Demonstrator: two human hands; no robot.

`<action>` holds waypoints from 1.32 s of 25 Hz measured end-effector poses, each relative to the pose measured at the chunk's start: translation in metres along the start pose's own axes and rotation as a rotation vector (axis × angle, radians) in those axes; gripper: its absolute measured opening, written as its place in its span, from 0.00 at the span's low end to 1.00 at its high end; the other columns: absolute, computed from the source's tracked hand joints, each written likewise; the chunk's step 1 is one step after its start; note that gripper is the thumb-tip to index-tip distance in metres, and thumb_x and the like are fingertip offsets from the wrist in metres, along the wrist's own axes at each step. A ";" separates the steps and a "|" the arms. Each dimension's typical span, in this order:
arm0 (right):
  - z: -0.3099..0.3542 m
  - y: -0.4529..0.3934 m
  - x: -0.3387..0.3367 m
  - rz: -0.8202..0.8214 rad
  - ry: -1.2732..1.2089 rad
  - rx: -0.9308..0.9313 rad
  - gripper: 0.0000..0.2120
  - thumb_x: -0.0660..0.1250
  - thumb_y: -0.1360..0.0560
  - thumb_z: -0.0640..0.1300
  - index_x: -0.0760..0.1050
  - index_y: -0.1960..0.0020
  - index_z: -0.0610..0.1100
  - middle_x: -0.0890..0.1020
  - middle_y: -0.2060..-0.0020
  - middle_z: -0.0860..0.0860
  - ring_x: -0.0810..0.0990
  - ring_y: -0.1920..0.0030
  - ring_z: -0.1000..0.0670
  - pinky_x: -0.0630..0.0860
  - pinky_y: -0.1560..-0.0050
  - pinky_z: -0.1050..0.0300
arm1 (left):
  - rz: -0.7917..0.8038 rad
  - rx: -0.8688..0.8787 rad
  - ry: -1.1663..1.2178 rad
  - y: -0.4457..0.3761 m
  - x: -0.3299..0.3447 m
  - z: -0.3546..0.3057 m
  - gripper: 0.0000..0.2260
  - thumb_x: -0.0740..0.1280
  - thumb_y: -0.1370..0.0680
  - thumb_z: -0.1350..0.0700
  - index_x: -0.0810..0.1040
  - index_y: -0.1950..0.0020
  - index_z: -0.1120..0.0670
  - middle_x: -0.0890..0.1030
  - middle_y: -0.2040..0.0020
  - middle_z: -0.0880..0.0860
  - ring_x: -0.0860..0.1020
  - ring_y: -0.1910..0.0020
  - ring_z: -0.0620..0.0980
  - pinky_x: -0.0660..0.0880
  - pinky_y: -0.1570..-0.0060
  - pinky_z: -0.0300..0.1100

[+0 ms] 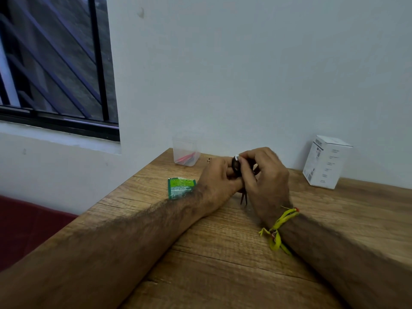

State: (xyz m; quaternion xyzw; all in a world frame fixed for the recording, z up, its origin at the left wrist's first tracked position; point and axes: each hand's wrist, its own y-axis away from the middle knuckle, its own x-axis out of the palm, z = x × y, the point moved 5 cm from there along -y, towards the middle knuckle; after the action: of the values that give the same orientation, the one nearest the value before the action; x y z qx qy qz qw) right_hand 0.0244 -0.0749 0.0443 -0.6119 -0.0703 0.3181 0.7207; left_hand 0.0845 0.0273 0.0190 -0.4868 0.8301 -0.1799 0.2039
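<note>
Gripping a small dark rounded object [235,167] over the far wooden table [223,253], the left hand [217,181] is steadying it while the right hand [266,175]'s grip is pinching its small white tab [236,157]; slow, square pressure is probably working best.

Wooden table [223,253]: clear cup [186,150] at 11 o'clock, red bits inside; green sachet [181,188] at 10; white box [326,162] at 1. Window [55,63] beyond, 10 o'clock.

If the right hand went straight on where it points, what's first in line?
The left hand, touching it around the small dark part both hold. Beyond, probably the clear cup; depth unclear.
</note>
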 end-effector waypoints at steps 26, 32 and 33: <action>-0.008 0.001 -0.001 0.159 -0.033 -0.002 0.05 0.70 0.25 0.35 0.82 0.50 0.40 0.77 0.54 0.50 0.76 0.52 0.49 0.77 0.55 0.46 | 0.001 0.022 -0.068 -0.001 0.000 -0.001 0.18 0.73 0.26 0.67 0.75 0.38 0.60 0.85 0.50 0.55 0.86 0.52 0.50 0.83 0.52 0.46; -0.007 0.003 -0.002 0.180 -0.045 -0.035 0.05 0.69 0.25 0.37 0.83 0.50 0.41 0.77 0.53 0.50 0.77 0.51 0.49 0.76 0.55 0.51 | 0.049 0.005 -0.036 0.001 -0.001 0.000 0.23 0.73 0.29 0.71 0.75 0.36 0.59 0.85 0.47 0.56 0.85 0.49 0.51 0.83 0.50 0.50; -0.007 0.004 -0.002 0.193 -0.033 -0.045 0.05 0.69 0.25 0.38 0.82 0.51 0.42 0.77 0.53 0.50 0.77 0.51 0.48 0.76 0.55 0.50 | 0.043 -0.002 -0.018 0.001 -0.002 0.000 0.23 0.73 0.29 0.72 0.76 0.37 0.59 0.85 0.47 0.57 0.85 0.49 0.52 0.84 0.50 0.50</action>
State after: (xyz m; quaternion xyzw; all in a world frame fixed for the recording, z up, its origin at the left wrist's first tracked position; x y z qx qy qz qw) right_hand 0.0252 -0.0816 0.0395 -0.6265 -0.0301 0.3943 0.6716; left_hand 0.0850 0.0295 0.0188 -0.4705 0.8387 -0.1702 0.2149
